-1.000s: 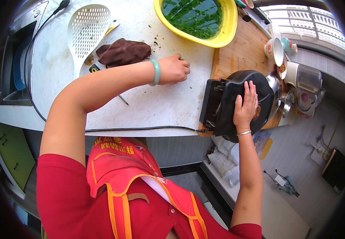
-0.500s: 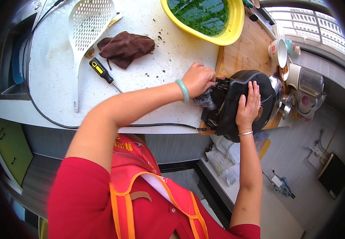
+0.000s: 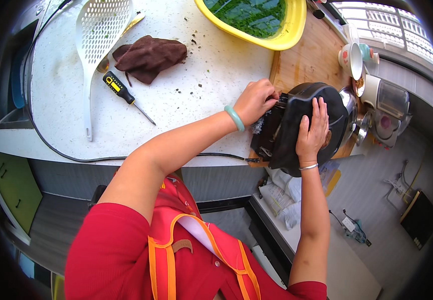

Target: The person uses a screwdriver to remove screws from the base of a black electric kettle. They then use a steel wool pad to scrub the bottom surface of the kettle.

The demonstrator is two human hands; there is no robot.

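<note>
A black, rounded electric appliance (image 3: 289,135) stands tipped on its side at the counter's right, over the edge of the wooden board. My right hand (image 3: 312,131) lies flat against its broad face, fingers stretched out. At its left, hinged side, my left hand (image 3: 259,101) is closed in a pinch. Below those fingers shows a grey, wiry scrubber (image 3: 258,125), like steel wool, mostly hidden by the hand and wrist. Its contact with the appliance's dark underside cannot be made out. A black power cord (image 3: 221,155) runs along the counter's front edge to the appliance.
On the white counter (image 3: 191,110) lie a brown cloth (image 3: 151,57), a yellow-black screwdriver (image 3: 119,87), a white slotted skimmer (image 3: 96,40) and dark crumbs. A yellow basin (image 3: 289,40) holds greens in water. Bowls (image 3: 351,61) and metal lids stand beyond the wooden board (image 3: 304,55).
My left hand has shifted right and slightly down, closer to the appliance, and the scrubber shows less. The counter things sit further left in view. My right hand keeps its place.
</note>
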